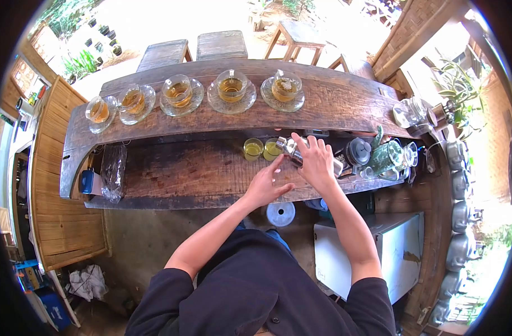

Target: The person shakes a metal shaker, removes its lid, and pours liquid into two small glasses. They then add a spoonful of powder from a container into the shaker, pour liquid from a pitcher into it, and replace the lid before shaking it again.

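My right hand (316, 162) is closed around a silver metal cocktail shaker (290, 148). The shaker leans to the left, its narrow end over the rim of a small glass of yellow-green liquid (271, 150). A second glass with the same liquid (253, 149) stands just left of it on the lower wooden counter (183, 168). Below the shaker is my left hand (267, 186), thumb and fingers apart, fingertips close to its underside and holding nothing.
Along the raised bar top (345, 95) stands a row of several glass cups of amber tea on saucers (232, 89). To the right crowd a French press (358, 151), a green jug (386, 158) and glass jars (411, 113). A clear plastic bag (114, 172) lies at left; stools (221, 45) stand beyond.
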{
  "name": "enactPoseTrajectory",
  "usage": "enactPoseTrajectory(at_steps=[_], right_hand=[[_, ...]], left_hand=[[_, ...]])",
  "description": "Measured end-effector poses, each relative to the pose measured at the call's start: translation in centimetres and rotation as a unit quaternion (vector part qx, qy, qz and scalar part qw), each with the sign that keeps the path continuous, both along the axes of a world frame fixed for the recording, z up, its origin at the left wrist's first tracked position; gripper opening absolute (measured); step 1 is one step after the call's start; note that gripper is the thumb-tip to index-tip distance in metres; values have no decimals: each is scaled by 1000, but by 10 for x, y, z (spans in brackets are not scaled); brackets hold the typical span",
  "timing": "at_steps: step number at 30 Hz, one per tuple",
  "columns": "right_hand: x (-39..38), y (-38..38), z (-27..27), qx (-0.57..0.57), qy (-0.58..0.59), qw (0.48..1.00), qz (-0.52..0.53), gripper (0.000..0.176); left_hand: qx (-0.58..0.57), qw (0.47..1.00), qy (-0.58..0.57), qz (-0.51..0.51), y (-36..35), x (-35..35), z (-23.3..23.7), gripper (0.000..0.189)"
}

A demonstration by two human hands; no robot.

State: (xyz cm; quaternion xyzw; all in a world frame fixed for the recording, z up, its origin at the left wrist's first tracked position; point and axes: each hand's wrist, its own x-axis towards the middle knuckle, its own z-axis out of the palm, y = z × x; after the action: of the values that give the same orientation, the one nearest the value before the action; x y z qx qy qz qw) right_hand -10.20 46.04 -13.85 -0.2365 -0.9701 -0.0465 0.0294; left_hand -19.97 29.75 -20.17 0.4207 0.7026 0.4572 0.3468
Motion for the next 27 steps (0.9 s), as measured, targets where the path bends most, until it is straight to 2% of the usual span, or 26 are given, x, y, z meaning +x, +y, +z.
enactPoseTrajectory(at_steps=[1,3,7,10,12,14,17,20,22,27], right_hand=[[0,-1,1,0,0,1000,0,97],[-1,-4,5,-71,33,997,-12,96],[-4,-7,-1,-98,54,994,-5,96],[-10,-10,-3,-79,55,995,22,99],[-18,-13,-1,-52,38,997,46,92],[-25,-16,-3,-21,21,998,56,95],[-33,-20,-3,17,2,997,71,95],[-39,-23,-4,55,-5,994,91,90],[-42,-25,-1,67,-15,993,99,61],[-46,-29,2,86,-32,990,107,57]], left_hand=[[16,1000,0,7,-1,0,-1,100],[31,999,1,13,-2,0,-4,100],[68,997,18,40,-10,-3,-6,100],[65,996,11,59,-16,-5,-10,96],[66,995,6,74,-20,-7,-14,94],[12,996,-43,84,-22,-9,-14,90],[2,993,-70,98,-25,-9,-21,88],[34,991,-61,110,-26,-9,-31,88],[48,991,-58,112,-26,-8,-35,88],[62,989,-40,125,-27,-8,-41,91]])
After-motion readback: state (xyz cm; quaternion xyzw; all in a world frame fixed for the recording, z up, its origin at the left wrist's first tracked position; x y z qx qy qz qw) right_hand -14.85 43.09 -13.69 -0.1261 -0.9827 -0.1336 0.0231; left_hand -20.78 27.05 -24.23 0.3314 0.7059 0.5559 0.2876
